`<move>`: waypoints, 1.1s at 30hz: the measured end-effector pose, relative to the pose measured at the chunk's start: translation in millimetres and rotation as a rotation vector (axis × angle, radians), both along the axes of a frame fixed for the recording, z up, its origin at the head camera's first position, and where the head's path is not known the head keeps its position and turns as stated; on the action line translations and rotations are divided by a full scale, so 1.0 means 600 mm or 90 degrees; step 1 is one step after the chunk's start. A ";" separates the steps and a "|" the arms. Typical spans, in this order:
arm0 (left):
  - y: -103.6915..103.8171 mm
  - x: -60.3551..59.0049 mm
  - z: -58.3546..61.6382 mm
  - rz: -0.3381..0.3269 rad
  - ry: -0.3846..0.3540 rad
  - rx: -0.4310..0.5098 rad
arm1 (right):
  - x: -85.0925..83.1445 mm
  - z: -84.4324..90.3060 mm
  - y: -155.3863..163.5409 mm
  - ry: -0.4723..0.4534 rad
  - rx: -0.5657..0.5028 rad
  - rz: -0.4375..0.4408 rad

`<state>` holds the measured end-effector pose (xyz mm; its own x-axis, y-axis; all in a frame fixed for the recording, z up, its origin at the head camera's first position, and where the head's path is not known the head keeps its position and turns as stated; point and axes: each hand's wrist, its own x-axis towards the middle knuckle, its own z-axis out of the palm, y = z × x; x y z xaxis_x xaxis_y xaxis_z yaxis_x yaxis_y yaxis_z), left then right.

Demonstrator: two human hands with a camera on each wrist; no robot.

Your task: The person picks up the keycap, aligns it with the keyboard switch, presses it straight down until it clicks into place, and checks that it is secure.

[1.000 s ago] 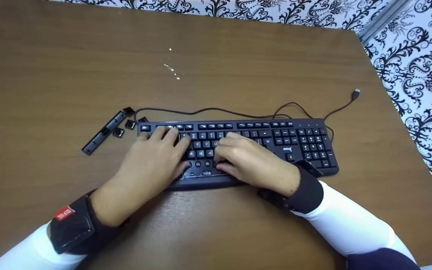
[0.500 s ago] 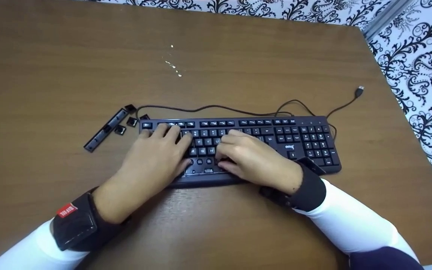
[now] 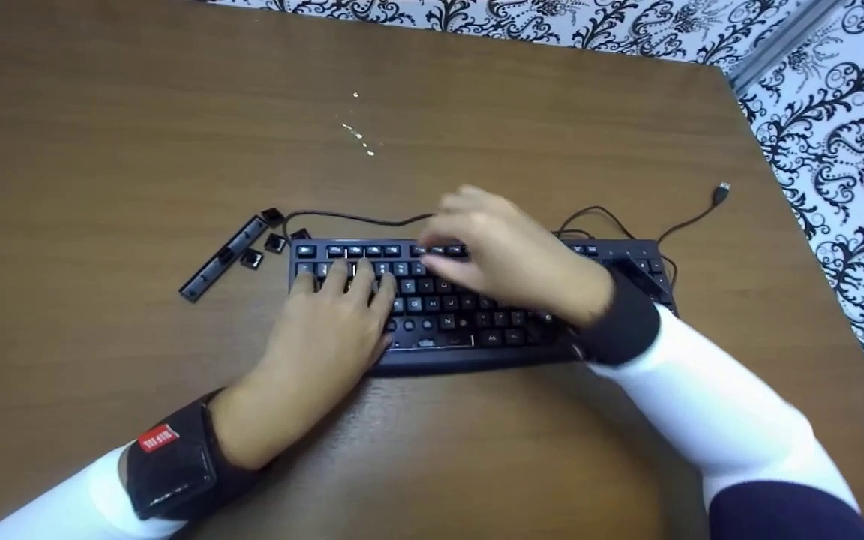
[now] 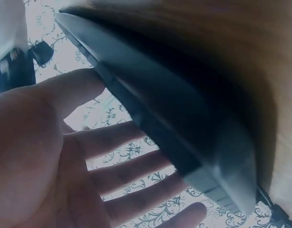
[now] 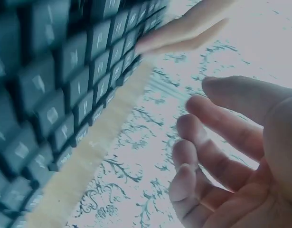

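- A person's right hand (image 3: 492, 244) has just lifted from the lower middle of a black keyboard (image 3: 462, 304) and now hovers over its rear edge, clear of the keys. Its fingers are loosely curled, thumb apart from them; no held thing can be seen.
- The left hand (image 3: 327, 322) stays at the keyboard's left end, fingers spread on the keys, thumb against the near edge, in what looks like a steadying touch.
- The lift bares the keyboard's lower rows to view, among them a run of exposed key posts (image 3: 409, 325) left of the middle, where caps are missing.
- Off the keyboard's left end, a long dark bar (image 3: 227, 257), apparently the space bar, lies aslant on the bench (image 3: 139, 150); small loose keycaps (image 3: 252, 259) sit between it and the keyboard's rear left corner.
- For work on the keys, the move reads as a break in right-hand contact, with the keyboard only partly capped and its loose parts within reach.
- Behind the keyboard, its cable (image 3: 357, 219) trails rightward; the plug (image 3: 721, 195) lies beyond the rear right corner.
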<state>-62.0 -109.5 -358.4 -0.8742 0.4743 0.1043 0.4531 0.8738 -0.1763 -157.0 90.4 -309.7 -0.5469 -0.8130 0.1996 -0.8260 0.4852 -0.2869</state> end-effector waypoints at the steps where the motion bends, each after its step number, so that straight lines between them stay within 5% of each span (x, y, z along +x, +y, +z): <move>1: 0.001 0.001 -0.001 0.002 -0.001 -0.002 | -0.010 0.003 -0.011 -0.002 0.012 0.001; 8: 0.001 -0.002 -0.001 0.005 0.022 0.025 | -0.075 0.019 -0.100 -0.078 0.109 0.034; 15: -0.002 -0.003 -0.004 -0.004 0.045 0.038 | -0.102 0.015 -0.178 -0.152 0.184 0.049; 25: -0.009 0.004 -0.019 -0.015 0.074 0.069 | -0.125 -0.025 -0.251 -0.093 0.247 0.100; 33: -0.010 0.000 -0.012 -0.017 0.070 0.061 | -0.140 -0.028 -0.279 -0.089 0.308 0.098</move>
